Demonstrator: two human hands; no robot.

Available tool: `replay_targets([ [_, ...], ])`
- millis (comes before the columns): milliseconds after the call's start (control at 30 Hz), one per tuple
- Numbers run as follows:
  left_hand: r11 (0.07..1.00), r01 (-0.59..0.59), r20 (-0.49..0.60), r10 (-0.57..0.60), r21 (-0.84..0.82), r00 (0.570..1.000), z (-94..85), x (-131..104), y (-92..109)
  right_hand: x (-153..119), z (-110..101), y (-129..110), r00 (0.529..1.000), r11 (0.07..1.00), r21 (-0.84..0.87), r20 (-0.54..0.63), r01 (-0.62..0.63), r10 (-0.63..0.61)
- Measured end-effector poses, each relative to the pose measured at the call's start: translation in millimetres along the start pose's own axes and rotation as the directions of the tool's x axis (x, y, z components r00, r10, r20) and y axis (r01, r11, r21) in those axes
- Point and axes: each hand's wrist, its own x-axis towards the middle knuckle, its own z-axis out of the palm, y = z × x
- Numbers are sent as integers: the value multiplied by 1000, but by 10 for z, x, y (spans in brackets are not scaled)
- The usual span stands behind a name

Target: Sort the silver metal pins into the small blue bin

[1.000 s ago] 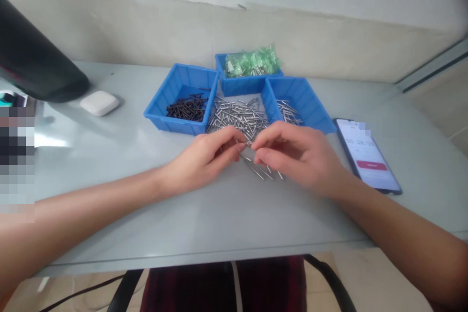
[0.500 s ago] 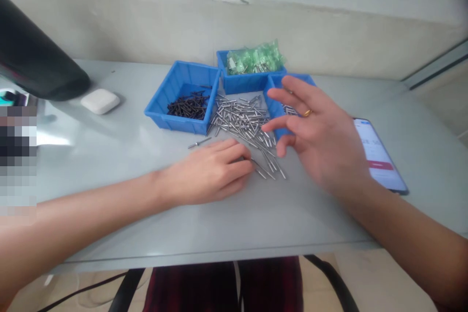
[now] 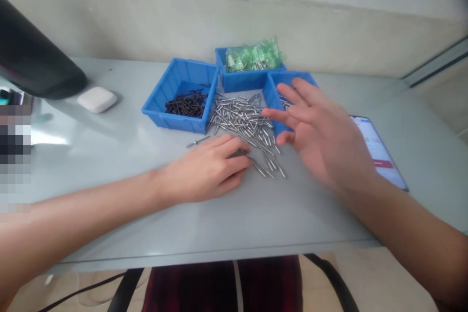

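Note:
A loose pile of silver blind rivets (image 3: pixel 243 117) with long thin pins lies on the grey table. My left hand (image 3: pixel 214 165) rests at its near left edge, fingers curled down and closed. Rivet pins show beside its fingertips, but what the fingers hold is hidden. A single rivet (image 3: pixel 198 142) lies apart, just beyond the left hand. My right hand (image 3: pixel 321 131) is raised over the right side, fingers spread, with nothing visible in it. Behind it, partly covered, stands a blue bin (image 3: pixel 272 95) with silver pieces inside.
Left of the pile a blue bin (image 3: pixel 157 116) holds dark screws. Another blue bin (image 3: pixel 248 81) at the back contains green plastic bags. A lit phone (image 3: pixel 383 163) lies at right. A white case (image 3: pixel 97 100) and a dark cylinder (image 3: pixel 40 58) are at left.
My right hand has shifted slightly and its fingers have straightened and turned. The left hand's fingers have moved a little at the pile's edge, with their gap widening.

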Motion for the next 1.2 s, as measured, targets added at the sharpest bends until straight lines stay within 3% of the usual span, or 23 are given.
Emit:
replay_targets([
  [533, 999, 18, -9, -18, 49, 1000, 22, -7, -5, 22, -23, 8, 999, 997, 72, 19, -38, 36],
  [600, 998, 18, -18, -17, 61, 1000, 24, -8, -4, 32, -43, 25, 999, 998, 56, 45, -3, 0],
  [667, 997, 19, -19, -18, 76, 1000, 22, -12, -2, 27, -65, 45, 987, 993, -30, 121, 111, -107],
  [767, 995, 25, -19, -23, 97, 1000, 20, -24, 1, -23, -76, 85, 915, 895, -285, 317, 343, -250],
  [867, 993, 24, -45, -19, 115, 999, 30, -33, 0, -76, -57, 142, 783, 631, -506, 550, 588, -289],
  [933, 992, 14, -63, -6, 129, 998, 39, -35, -4, -84, -45, 178, 681, 452, -528, 668, 719, -301],
  [967, 990, 12, -71, -3, 138, 997, 41, -35, -6, -79, -43, 191, 657, 402, -533, 693, 744, -297],
  [1133, 988, 27, -64, -17, 149, 998, 28, -44, -16, -41, -52, 183, 705, 410, -589, 668, 697, -239],
  [1200, 989, 33, -51, -26, 142, 998, 20, -48, -13, -35, -56, 182, 703, 395, -600, 684, 695, -196],
])
